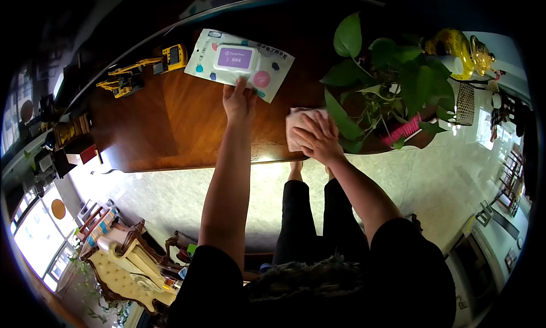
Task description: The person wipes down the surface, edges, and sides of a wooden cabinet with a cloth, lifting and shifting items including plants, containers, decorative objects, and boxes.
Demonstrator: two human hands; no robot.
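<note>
My left hand (239, 103) pinches the lower edge of a white pack of wet wipes (272, 66) with a purple-labelled lid and coloured dots. The pack is over the wooden table (165, 126); whether it touches the top I cannot tell. Near the table's front edge, my right hand (315, 137) holds a folded pale pink cloth (294, 135) against the wood. Its fingers reach across the cloth and cover much of it.
A leafy green plant (409, 72) stands right of my right hand, its leaves hanging close to it. A yellow toy excavator (170, 58) is left of the pack. Farther right is a yellow glassy ornament (455, 49). A tufted cream chair (122, 265) stands behind at the lower left.
</note>
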